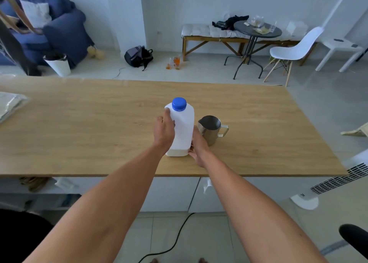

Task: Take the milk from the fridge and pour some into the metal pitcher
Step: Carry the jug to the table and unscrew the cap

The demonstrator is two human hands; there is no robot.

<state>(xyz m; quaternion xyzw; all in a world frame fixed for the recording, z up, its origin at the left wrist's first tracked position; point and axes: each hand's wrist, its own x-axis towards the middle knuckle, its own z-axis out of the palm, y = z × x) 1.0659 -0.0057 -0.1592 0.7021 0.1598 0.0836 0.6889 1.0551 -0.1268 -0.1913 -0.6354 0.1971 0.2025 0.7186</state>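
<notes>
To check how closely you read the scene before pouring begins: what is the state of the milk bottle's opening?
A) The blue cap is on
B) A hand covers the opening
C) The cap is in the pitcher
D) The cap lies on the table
A: the blue cap sits on top of the milk bottle, with neither hand on it.

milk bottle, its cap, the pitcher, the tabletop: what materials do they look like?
Milk bottle: opaque white plastic, matte, moulded shoulders. Cap: glossy blue plastic with a ribbed edge. Pitcher: brushed metal, likely stainless steel, going by its grey sheen and reflections. Tabletop: light wood grain, matte; whether solid wood or laminate cannot be told.
</notes>
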